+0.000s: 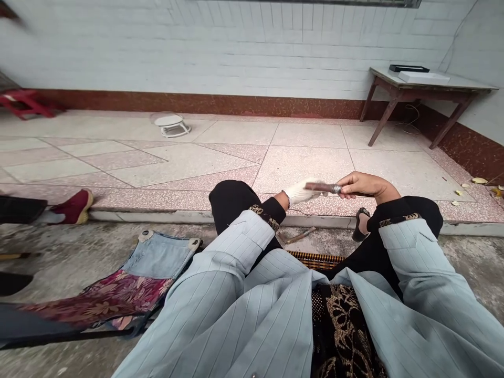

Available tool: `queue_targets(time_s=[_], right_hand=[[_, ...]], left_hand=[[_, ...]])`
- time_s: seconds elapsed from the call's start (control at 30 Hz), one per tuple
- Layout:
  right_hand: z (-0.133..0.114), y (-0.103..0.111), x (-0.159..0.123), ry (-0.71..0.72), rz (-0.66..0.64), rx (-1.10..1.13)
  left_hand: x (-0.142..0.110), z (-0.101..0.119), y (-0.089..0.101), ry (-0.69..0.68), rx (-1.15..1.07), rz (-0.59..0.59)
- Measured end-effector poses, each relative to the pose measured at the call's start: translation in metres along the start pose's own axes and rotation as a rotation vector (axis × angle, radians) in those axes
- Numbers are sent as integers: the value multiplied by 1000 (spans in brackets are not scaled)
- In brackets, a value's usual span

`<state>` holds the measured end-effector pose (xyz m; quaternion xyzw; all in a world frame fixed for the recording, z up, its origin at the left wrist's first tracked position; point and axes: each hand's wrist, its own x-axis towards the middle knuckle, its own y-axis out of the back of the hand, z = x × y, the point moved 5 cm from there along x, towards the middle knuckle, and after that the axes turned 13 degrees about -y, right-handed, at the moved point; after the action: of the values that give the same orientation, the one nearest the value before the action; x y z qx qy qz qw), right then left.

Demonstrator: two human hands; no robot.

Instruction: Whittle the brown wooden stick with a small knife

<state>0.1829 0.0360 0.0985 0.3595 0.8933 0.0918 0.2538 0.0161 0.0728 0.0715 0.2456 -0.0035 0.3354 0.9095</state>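
Stick (321, 187) in the bare right hand (363, 185) overlaps the gloved left hand (301, 193).

Gloved left hand (298, 193), blurred, near bare right hand (361, 184), fingers curled; both arms reach forward, hands angled inward.

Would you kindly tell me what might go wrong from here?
The rod has a silvery binding; any rough end might scratch the bare right hand or snag the gloved left hand. The stick near the black shoe might roll if stepped on.
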Motion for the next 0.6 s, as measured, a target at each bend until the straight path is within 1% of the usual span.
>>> queue_targets(time_s=[0.07, 0.13, 0.17, 0.2, 0.27, 0.3, 0.37, 0.43, 0.47, 0.53, 0.6], right_hand=[[-2, 8, 0, 45, 147, 128], [-2, 12, 6, 99, 247, 261], [-1, 13, 10, 111, 295, 297], [1, 15, 15, 100, 337, 308], [6, 20, 23, 55, 467, 293], [9, 23, 27, 14, 516, 245], [14, 29, 30, -59, 656, 94], [16, 34, 29, -125, 782, -121], [17, 34, 29, -153, 825, -239], [15, 32, 28, -203, 870, -473], [13, 27, 30, -279, 849, -680]], left_hand=[[-4, 1, 1, -4, -12, 19], [-9, 1, 0, -2, -33, 31], [-11, 0, -1, 25, -95, 36], [-12, 0, -2, 30, -106, 33], [-15, -1, -3, 24, -108, 33], [-16, -2, -3, 34, -136, 34], [-18, -4, -4, 52, -177, 30], [-21, -5, -3, 64, -191, 19], [-23, -5, -2, 71, -180, 16], [-27, -5, 3, 83, -142, 17], [-31, -4, 9, 91, -104, 26]])
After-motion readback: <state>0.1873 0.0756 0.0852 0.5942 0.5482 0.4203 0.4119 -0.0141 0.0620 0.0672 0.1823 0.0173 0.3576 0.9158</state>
